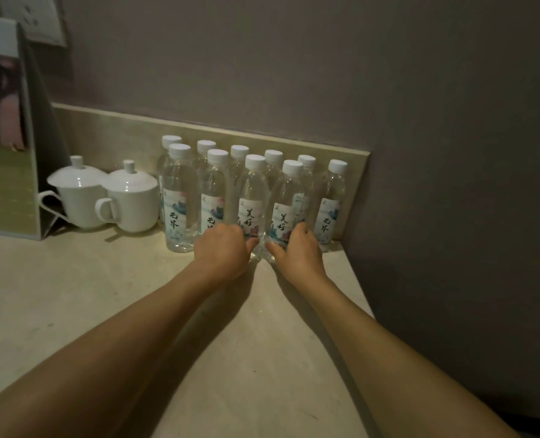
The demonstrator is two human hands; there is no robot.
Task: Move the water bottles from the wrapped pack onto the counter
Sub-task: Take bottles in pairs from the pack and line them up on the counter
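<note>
Several clear water bottles with white caps stand upright in two rows on the pale counter [73, 279], against the low backsplash. My left hand [223, 248] is wrapped around the base of a front-row bottle [252, 191]. My right hand [298, 251] grips the base of the front-row bottle [286, 200] next to it. The two held bottles stand side by side and touch. Another bottle [330, 200] stands at the far right, close to the wall. No wrapped pack is in view.
Two white lidded cups [82, 194] [133, 200] stand left of the bottles. A standing card display [6, 137] fills the far left. A grey wall [452, 184] closes off the right side, and the counter's right edge runs beside my right forearm.
</note>
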